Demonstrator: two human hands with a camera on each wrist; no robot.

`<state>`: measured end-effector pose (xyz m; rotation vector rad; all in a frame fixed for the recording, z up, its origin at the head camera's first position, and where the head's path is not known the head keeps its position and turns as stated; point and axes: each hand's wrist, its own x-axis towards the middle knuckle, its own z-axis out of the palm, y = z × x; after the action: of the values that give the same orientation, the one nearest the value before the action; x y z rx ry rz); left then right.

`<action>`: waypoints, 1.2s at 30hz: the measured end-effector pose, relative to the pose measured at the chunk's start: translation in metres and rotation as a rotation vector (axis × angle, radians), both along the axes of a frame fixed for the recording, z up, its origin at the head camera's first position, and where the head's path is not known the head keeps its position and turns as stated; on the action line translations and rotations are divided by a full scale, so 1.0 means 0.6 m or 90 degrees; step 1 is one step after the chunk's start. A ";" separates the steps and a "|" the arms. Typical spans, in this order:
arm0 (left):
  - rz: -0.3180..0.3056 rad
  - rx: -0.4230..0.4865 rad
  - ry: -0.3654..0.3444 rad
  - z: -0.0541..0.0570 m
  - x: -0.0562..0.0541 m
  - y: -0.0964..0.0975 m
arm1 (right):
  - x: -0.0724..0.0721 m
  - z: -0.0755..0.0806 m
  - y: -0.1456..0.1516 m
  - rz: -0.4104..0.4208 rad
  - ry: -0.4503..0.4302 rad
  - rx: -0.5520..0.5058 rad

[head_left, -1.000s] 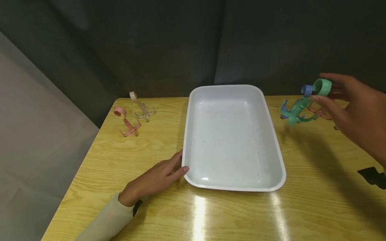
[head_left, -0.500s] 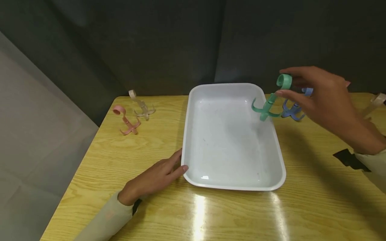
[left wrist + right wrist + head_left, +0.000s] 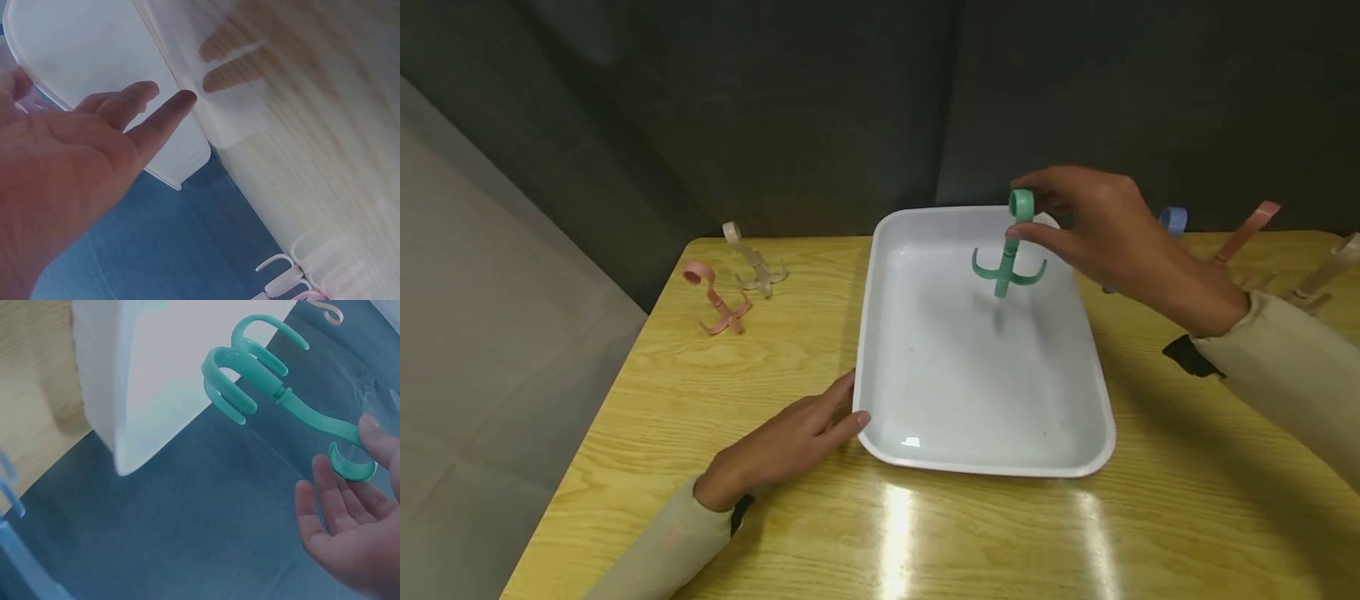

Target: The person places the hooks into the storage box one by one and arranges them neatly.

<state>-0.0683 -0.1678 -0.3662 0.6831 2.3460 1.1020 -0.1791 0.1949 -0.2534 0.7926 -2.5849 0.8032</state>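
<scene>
Green plastic multi-armed hook (image 3: 1004,273) held above white rectangular plastic tray (image 3: 955,383), toward the tray's 1 o'clock.
Right hand (image 3: 1105,229): fingers pinching the hook's curled top end, likely to keep its arms free underneath. Left hand (image 3: 790,442), at the tray's 8 o'clock: fingers extended, slightly spread, thumb at rim, probably steadying it.

Green hook (image 3: 1007,265) — over white tray (image 3: 962,383)
</scene>
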 end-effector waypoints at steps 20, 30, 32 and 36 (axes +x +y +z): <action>-0.005 0.006 -0.009 0.001 0.007 0.002 | -0.067 -0.006 -0.088 0.027 -0.135 0.057; -0.002 0.010 -0.015 0.006 0.010 0.000 | -0.087 -0.015 -0.139 0.006 -0.149 0.120; -0.003 0.010 -0.013 0.006 0.009 0.001 | -0.091 -0.020 -0.144 0.002 -0.143 0.122; -0.006 0.014 -0.012 0.006 0.009 0.003 | -0.095 -0.032 -0.150 0.003 -0.132 0.116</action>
<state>-0.0630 -0.1662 -0.3626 0.6890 2.3154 1.1275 -0.2358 0.1049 -0.2726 0.8037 -2.8747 0.6903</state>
